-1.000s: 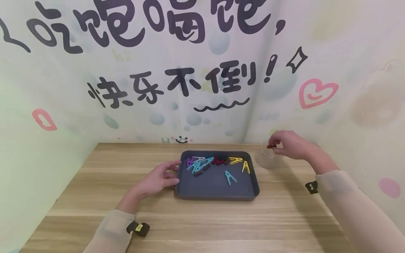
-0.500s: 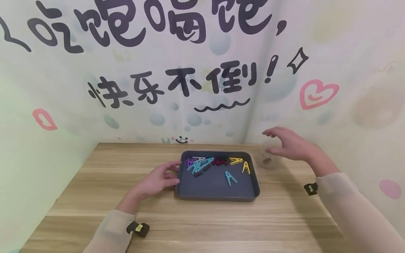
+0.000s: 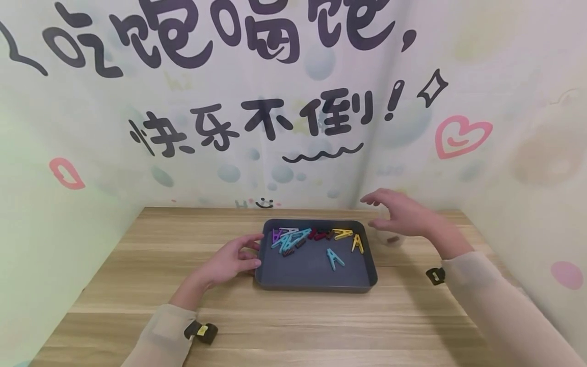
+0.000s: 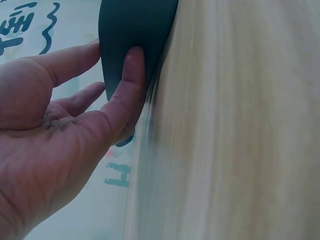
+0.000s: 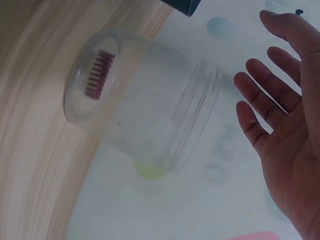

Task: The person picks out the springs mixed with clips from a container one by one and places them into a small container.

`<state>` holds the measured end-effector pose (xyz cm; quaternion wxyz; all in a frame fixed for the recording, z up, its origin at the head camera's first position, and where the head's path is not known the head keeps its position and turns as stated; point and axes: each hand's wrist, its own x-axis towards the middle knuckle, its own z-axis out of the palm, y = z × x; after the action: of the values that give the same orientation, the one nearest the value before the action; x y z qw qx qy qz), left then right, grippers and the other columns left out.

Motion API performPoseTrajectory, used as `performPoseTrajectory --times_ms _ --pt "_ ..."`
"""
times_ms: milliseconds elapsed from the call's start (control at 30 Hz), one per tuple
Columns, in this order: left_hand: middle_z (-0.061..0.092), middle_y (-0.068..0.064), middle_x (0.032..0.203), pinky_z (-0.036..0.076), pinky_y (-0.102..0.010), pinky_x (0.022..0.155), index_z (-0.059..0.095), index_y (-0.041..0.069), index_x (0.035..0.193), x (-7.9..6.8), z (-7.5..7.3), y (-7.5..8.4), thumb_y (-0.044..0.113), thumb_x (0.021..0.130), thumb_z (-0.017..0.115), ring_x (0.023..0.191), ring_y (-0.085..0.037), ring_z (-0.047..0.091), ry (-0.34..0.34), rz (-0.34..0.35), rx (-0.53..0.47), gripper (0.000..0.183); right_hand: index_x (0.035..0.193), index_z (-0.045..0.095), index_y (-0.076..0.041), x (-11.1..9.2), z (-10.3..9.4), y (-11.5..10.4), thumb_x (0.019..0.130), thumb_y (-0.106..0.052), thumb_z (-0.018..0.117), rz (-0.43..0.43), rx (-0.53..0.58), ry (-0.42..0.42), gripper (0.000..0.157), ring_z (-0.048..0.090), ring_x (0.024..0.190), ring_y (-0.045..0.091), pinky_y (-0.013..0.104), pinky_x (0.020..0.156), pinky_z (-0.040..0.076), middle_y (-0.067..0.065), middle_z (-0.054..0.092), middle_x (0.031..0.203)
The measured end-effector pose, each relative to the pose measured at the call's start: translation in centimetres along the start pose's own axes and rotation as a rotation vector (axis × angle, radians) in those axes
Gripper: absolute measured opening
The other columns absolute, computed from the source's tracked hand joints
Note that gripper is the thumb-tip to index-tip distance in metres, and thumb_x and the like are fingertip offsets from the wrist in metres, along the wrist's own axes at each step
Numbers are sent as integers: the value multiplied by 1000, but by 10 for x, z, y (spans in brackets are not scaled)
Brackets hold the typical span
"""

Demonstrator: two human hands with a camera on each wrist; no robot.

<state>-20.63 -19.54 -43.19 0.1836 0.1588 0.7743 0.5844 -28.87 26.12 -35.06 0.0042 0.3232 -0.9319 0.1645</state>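
Note:
Fingertips of my left hand (image 3: 229, 261) touch the left outer wall of a dark grey tray (image 3: 298, 278), the fingers loosely bent. Along the tray's back lie cyan clothespins (image 3: 293, 239), a purple clothespin (image 3: 276, 236), a white one and yellow clothespins (image 3: 357, 243). Small dark red and brown ridged pieces (image 3: 319, 235) lie among them, and a single cyan clothespin (image 3: 335, 259) is nearer the middle. My right hand (image 3: 403, 214) hangs with spread fingers beside and above a clear plastic jar (image 5: 150, 100), holding nothing. On the jar's bottom is one dark red piece with comb-like teeth (image 5: 100, 75).
Both tray and jar stand on a wood-grain table (image 3: 220, 326). A printed wall covering (image 3: 211, 173) rises right behind the table's back edge, with side panels to the left and right. The jar is open at the top, close to the tray's right side.
My right hand has let go of the dark red toothed piece, which dropped into the jar. The hand then moved left toward the tray with fingers spread. My left hand has stayed put.

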Motion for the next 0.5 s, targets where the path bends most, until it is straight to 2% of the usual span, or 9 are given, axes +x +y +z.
performPoseTrajectory --times_ms 367,500 --pt "45 -32 143 63 -41 94 29 -8 162 -1 0 0 -4 102 66 123 -42 64 -4 10 -10 71 141 64 -10 15 20 -17 94 -23 83 -6 16 -73 53 61 122 28 50 106 54 4 66 135" --pt "45 -32 143 63 -42 95 29 -8 162 -2 1 1 -4 102 65 124 -43 63 -3 9 -13 71 143 63 -11 20 28 -23 95 -23 81 -32 0 -103 52 61 123 26 50 108 53 7 65 138"
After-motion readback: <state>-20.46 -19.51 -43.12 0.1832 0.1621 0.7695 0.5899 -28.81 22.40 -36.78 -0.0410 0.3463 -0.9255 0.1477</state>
